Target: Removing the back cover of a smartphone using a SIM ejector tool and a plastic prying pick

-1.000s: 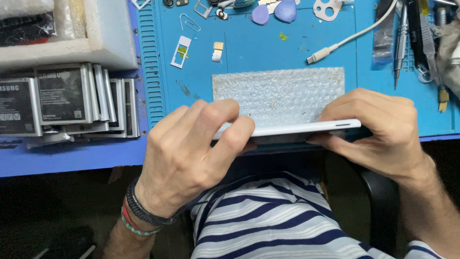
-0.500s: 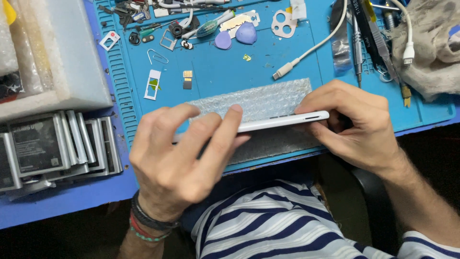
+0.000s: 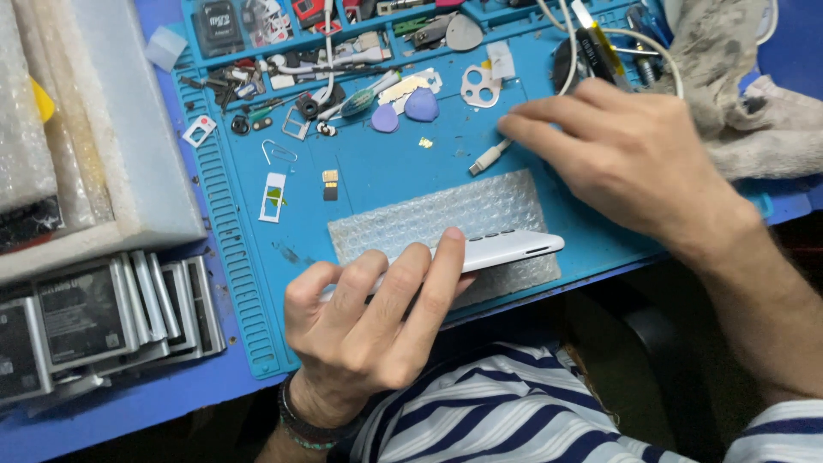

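Both my hands were busy: left hand (image 3: 369, 330) clamped on the phone (image 3: 506, 250), its length running left-right, while my right hand (image 3: 617, 159), fingers spread, hovered beyond the phone, nearest the cable plug (image 3: 489, 158).

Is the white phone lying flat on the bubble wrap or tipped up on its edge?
Tipped on edge. The white phone shows only its thin side, gripped by the left hand over the bubble wrap; the right hand is off it.

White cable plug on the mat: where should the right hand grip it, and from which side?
Probably pinch the white cable plug across its flat sides, just behind the metal tip. It lies flat on the blue mat, tip pointing lower left, cord running up right. The right hand is already beside it, so come from above and the right; its fingers are nearest.
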